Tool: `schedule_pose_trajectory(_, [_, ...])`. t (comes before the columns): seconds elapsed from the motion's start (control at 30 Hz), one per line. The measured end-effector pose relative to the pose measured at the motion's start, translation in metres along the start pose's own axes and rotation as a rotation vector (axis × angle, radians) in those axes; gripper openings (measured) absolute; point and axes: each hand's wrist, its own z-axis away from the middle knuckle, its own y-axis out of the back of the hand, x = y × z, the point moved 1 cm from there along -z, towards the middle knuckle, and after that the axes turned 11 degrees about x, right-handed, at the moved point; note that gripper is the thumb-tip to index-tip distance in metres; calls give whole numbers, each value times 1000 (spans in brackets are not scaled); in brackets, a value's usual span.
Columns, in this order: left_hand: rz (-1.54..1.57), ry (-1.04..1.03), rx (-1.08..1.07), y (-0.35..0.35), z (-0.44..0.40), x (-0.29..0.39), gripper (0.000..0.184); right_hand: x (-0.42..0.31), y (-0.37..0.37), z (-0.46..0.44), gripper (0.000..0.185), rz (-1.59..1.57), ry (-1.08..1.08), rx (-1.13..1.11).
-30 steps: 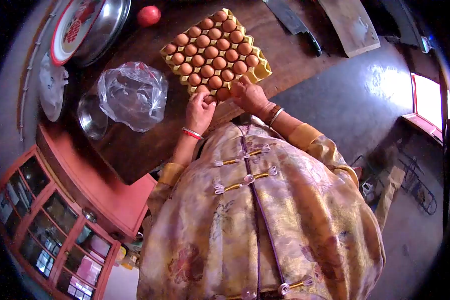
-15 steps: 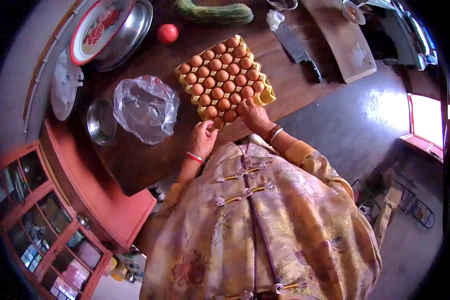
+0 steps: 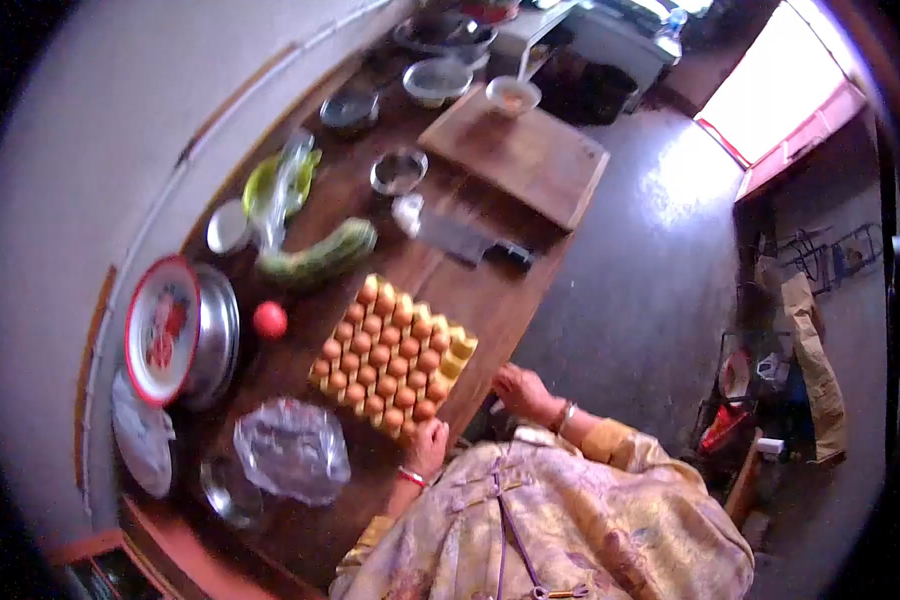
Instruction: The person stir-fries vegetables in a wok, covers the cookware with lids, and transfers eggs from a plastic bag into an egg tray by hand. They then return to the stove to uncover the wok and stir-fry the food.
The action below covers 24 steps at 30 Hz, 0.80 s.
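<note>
A yellow egg tray (image 3: 459, 349) lies on the wooden table, filled with brown eggs (image 3: 380, 355) except for empty cups along its right edge. At its near corner is my left hand (image 3: 430, 447), fingers folded against the rim. My right hand (image 3: 523, 391) is apart from the tray, off the table's front edge, with its fingers curled inward; motion blur hides whether anything is in them. Left of the tray lies a crumpled clear plastic bag (image 3: 292, 450). A round red fruit or vegetable (image 3: 270, 320) sits just beyond the tray's left side.
Beyond the tray lie a green gourd (image 3: 320, 252) and a cleaver (image 3: 460, 240). A wooden cutting board (image 3: 520, 155) carries a small bowl (image 3: 513, 97). Several bowls stand farther back. An enamel basin (image 3: 160, 335) leans at the wall, near a metal bowl (image 3: 232, 492).
My right hand has left the eggs and moved right, off the table edge. My left hand stays at the tray's near corner. The view has turned, bringing the far table into sight.
</note>
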Motion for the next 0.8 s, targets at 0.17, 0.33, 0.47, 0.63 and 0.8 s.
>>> schedule_pose_trajectory(0.17, [-68,-68,-142,-51,-55,86,32,61,65,26,13,-7,-115,117])
schedule_pose_trajectory(0.33, [-3,-139,-315,-160,-117,169,39,145,159,43,16,7,-260,262])
schedule_pose_trajectory(0.47, [-22,-285,-459,-241,-172,258,41,200,249,47,20,59,-374,357])
schedule_pose_trajectory(0.63, [33,-367,-486,-309,-230,316,43,272,315,26,23,70,-428,469])
schedule_pose_trajectory(0.8, [51,-353,-440,-357,-304,357,38,343,379,-51,23,41,-368,532])
